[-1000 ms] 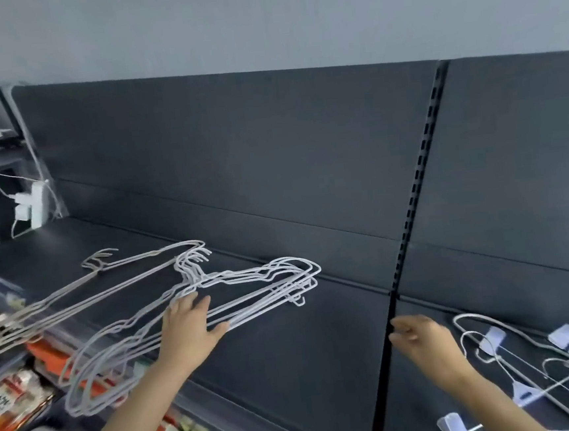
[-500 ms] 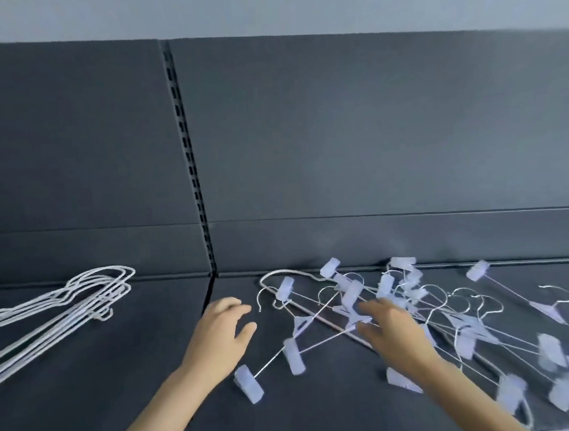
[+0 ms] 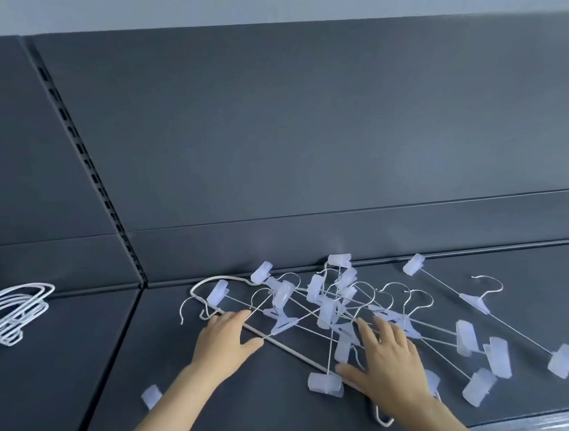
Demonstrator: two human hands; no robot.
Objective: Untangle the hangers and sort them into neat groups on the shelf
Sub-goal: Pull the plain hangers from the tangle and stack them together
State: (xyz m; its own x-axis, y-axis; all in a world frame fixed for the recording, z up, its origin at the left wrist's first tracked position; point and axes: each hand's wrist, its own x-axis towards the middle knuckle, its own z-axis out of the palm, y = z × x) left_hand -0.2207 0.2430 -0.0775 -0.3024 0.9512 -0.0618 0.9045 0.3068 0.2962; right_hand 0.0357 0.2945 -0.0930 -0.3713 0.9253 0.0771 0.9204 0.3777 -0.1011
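A tangled pile of metal clip hangers point(image 3: 339, 306) with translucent white clips lies on the dark shelf point(image 3: 225, 420), right of its seam. My left hand point(image 3: 223, 341) rests palm down on the pile's left edge, fingers spread over a thin white wire hanger point(image 3: 289, 349). My right hand point(image 3: 389, 364) lies flat on the pile's middle, fingers apart, gripping nothing. One clip hanger point(image 3: 480, 304) lies apart at the right. A neat stack of white wire hangers point(image 3: 9, 315) sits at the far left.
A single loose clip point(image 3: 151, 396) lies beside my left forearm. The dark back panel point(image 3: 304, 144) rises behind the shelf, with a slotted upright point(image 3: 90, 170) at the seam. The shelf's front edge point(image 3: 552, 424) runs along the bottom right.
The view has swung right from the wire hangers to the clip hanger pile. My left hand let go of the wire hangers, and both hands came down onto the pile.
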